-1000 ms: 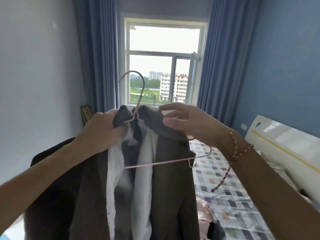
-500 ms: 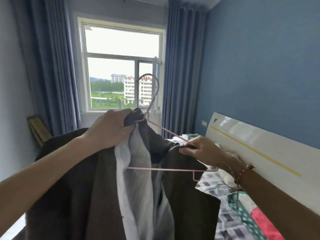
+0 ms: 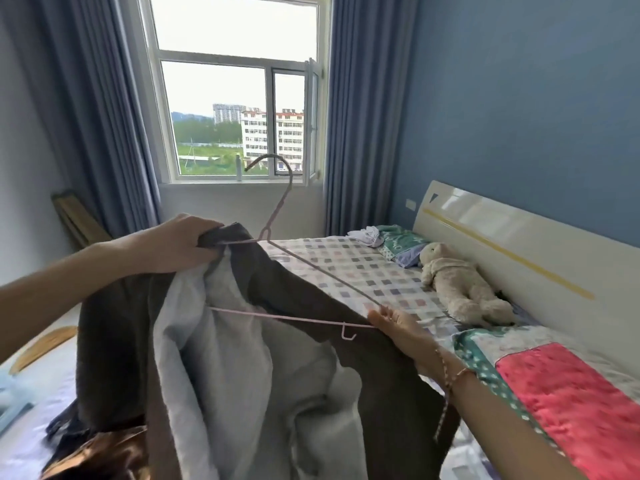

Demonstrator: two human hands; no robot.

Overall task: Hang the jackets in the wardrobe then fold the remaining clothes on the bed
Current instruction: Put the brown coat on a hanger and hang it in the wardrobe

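The left hand (image 3: 180, 244) is curled tight around the collar of the brown jacket (image 3: 298, 296) and one end of the pink wire hanger (image 3: 277, 316), while the right hand (image 3: 398, 329) pinches the hanger's other corner against the jacket's shoulder, holding the garment over the bed (image 3: 346, 261), at the edge opposite its headboard.

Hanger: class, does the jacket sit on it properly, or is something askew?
Askew. The pink wire hanger tilts down toward the right hand, that arm bare; the brown jacket covers only the side the left hand grips.
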